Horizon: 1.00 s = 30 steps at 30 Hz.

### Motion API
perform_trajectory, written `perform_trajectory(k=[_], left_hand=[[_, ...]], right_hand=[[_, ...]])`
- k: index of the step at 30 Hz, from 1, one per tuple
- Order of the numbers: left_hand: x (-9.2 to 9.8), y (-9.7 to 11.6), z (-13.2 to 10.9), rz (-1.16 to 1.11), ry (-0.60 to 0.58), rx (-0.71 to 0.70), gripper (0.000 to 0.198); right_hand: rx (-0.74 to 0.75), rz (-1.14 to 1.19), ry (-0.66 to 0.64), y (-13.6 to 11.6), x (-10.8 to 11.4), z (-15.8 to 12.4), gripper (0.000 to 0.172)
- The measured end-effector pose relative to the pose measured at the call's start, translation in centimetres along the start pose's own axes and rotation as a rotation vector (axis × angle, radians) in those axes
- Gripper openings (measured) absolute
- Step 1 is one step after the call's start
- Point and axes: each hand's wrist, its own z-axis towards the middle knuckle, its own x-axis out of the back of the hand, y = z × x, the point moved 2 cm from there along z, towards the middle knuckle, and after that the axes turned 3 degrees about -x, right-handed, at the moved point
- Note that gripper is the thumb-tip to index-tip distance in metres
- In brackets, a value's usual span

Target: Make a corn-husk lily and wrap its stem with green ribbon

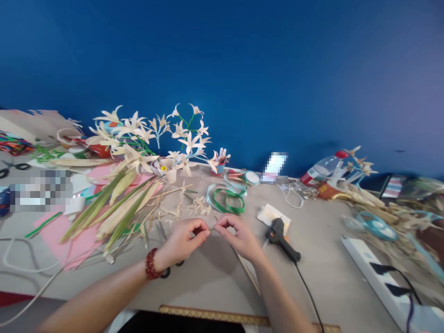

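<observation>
My left hand (183,238), with a red bead bracelet at the wrist, and my right hand (243,238) face each other over the table. Thumb and forefinger of each are pinched together on a thin greenish strip (212,228), too small to make out well. Scissors lie partly hidden beneath my left wrist, a black handle (165,273) showing. Under my right hand runs a thin pale stick (249,273). Just beyond the hands are a loop of green tape (237,206) and scattered pale husk scraps (199,206).
Right of my hands, a black glue gun (282,240) rests on a white pad (265,213), its cord trailing forward. A white power strip (369,282) lies farther right. Corn husks (113,226) cover pink paper (52,233) at left. Pale husk flowers (189,143) stand behind, near the blue wall.
</observation>
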Motion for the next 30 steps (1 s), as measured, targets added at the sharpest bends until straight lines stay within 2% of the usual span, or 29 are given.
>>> perform_trajectory(k=[14, 30], left_hand=[[-1.0, -1.2, 0.0, -0.208, -0.056, 0.118, 0.023], [-1.2, -1.7, 0.1, -0.259, -0.054, 0.110, 0.021]], right_hand=[[-0.044, -0.010, -0.026, 0.7, 0.0, -0.1, 0.019], [-0.103, 0.055, -0.025, 0.9, -0.2, 0.0, 0.018]])
